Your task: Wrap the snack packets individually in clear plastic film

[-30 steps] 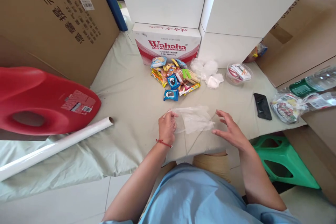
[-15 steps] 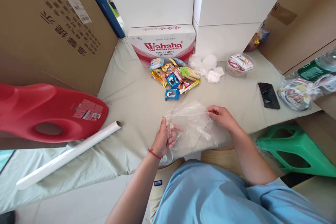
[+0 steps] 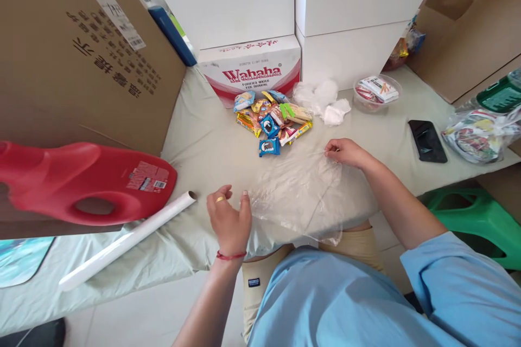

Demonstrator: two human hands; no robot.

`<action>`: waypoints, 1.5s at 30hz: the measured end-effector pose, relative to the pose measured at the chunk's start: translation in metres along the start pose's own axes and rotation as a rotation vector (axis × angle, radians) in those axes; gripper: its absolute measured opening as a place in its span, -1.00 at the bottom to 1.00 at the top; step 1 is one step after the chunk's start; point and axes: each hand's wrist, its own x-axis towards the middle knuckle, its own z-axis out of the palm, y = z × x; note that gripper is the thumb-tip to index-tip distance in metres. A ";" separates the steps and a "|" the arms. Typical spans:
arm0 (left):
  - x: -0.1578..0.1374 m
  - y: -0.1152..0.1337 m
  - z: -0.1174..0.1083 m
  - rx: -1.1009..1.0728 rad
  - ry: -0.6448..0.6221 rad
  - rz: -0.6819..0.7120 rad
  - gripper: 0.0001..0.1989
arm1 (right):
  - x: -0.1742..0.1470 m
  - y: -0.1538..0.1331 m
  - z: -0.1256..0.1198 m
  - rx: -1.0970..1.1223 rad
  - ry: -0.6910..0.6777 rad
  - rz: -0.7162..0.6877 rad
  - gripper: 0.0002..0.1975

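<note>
Along the near edge of the pale green, cloth-covered surface (image 3: 211,141), a thin, clear, crinkled plastic bag (image 3: 299,187) lay spread out, its lower corner hanging over the edge. The right hand (image 3: 345,153) pinched its upper right part between thumb and fingers. The left hand (image 3: 230,219) was just beside its left side, grasping nothing, thumb apart from loosely bent fingers. Just beyond the bag sat a heap of small, colourful wrapped snacks (image 3: 268,126), before a red-and-white cardboard carton (image 3: 252,73). Crumpled white plastic (image 3: 325,96) lay right of the heap, near a round, clear plastic tub (image 3: 369,106) holding packets. Well to the left lay a glossy white roll (image 3: 130,241) beside a large red plastic jug (image 3: 95,179).
</note>
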 end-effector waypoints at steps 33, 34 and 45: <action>-0.032 -0.024 0.045 0.583 -0.538 0.454 -0.40 | -0.098 0.043 -0.011 -0.804 0.153 -0.355 -0.53; -0.035 -0.023 0.045 0.576 -0.532 0.459 -0.40 | -0.086 0.034 -0.014 -0.776 0.169 -0.333 -0.54; -0.042 -0.019 0.042 0.573 -0.525 0.472 -0.41 | 0.136 -0.067 -0.016 -0.924 0.080 -0.418 -0.13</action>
